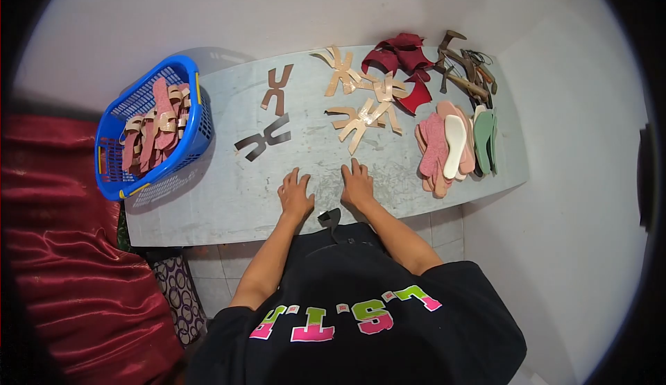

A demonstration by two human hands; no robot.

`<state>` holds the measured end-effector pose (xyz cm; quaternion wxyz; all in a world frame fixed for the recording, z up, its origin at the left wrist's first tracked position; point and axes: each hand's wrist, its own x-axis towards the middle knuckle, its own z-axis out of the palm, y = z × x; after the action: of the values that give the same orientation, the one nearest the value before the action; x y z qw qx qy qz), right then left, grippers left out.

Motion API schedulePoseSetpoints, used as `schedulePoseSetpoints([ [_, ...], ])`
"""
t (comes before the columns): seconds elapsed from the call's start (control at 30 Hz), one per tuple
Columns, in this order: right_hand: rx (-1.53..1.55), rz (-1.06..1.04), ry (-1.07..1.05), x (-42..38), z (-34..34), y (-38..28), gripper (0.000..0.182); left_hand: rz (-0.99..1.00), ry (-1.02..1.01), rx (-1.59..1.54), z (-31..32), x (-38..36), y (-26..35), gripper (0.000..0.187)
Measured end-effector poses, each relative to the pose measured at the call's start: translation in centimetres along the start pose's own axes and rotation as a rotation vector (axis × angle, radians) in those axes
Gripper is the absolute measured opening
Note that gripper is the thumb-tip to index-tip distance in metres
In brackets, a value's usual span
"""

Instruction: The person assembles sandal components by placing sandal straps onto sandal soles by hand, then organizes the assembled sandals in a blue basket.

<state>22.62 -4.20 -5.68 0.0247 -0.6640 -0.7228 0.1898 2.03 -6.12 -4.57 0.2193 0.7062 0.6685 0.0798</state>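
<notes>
My left hand (pixel 296 193) rests on the grey table (pixel 208 211) near its front edge, fingers apart and holding nothing. To its right my right hand (pixel 356 182) also lies on the tabletop with spread fingers and nothing in them. Beyond the left hand are a dark X-shaped sandal upper (pixel 264 137) and a brown one (pixel 277 89), both flat. Several shiny beige uppers (pixel 361 121) lie overlapping past my right hand. Farther right is a pile of pink sandal soles (pixel 433 146) with a white sole (pixel 454 146) on top, beside green soles (pixel 485 141).
A blue plastic basket (pixel 198 118) holding several pink sandals (pixel 154 125) stands at the left end. Dark red cut pieces (pixel 397 55) lie at the back right, near a hammer (pixel 449 40) and other tools (pixel 479 73). A red satin cloth (pixel 62 246) hangs at the left.
</notes>
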Motion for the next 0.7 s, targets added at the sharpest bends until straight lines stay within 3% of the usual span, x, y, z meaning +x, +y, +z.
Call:
schedulePoseSetpoints([
  [0.23, 0.028, 0.003, -0.083, 0.4, -1.1, 0.8, 0.068, 0.054, 0.042, -0.003, 0.5, -0.3, 0.6, 0.060],
  [0.63, 0.128, -0.072, -0.094, 0.7, -2.0, 3.1, 0.060, -0.174, -0.010, -0.031, 1.2, 2.3, 4.6, 0.072],
  [0.67, 0.228, -0.055, -0.067, 0.9, -2.1, 3.7, 0.056, -0.159, -0.022, -0.031, 1.4, 3.2, 5.5, 0.072],
  [0.7, 0.326, -0.038, -0.037, 1.1, -2.2, 4.6, 0.051, 0.003, 0.061, -0.063, 1.7, 4.3, 6.4, 0.066],
])
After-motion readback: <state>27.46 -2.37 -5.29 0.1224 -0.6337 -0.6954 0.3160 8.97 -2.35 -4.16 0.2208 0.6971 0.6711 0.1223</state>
